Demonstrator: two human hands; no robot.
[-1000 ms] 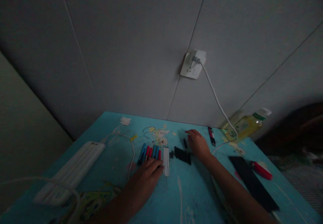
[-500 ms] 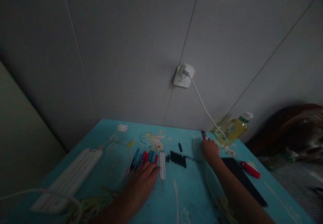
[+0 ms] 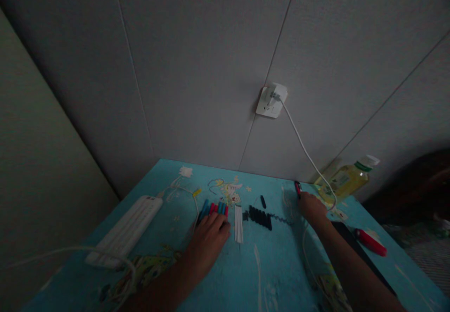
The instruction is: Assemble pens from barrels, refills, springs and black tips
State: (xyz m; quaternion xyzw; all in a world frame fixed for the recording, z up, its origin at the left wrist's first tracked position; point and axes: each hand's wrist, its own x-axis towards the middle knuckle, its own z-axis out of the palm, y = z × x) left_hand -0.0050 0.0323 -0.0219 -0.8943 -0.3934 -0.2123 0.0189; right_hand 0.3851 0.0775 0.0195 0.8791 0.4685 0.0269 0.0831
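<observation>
Spread over the near ends of a row of blue and red pen barrels (image 3: 213, 209), my left hand (image 3: 210, 233) rests with its fingers extended and lying on them. My right hand (image 3: 312, 206) is at the far right of the table, closed around the near end of a slim red and black pen (image 3: 298, 189); its fingertips are partly hidden. Between the hands lie a bundle of thin white refills (image 3: 238, 224), a row of black pen caps (image 3: 260, 218) and one separate black cap (image 3: 263, 202). Small dark pieces (image 3: 279, 219) trail off beside the row.
A white power strip (image 3: 124, 231) with cables lies on the left. A yellow liquid bottle (image 3: 346, 181) leans at the back right, near a white cord (image 3: 305, 150) from the wall socket (image 3: 272, 100). A black flat item (image 3: 362, 251) and a red-handled object (image 3: 371, 242) lie right.
The view has swung left, so everything appears further right. Both hands stay at about the same places on the table, left on the pen barrels, right at the red and black pen.
</observation>
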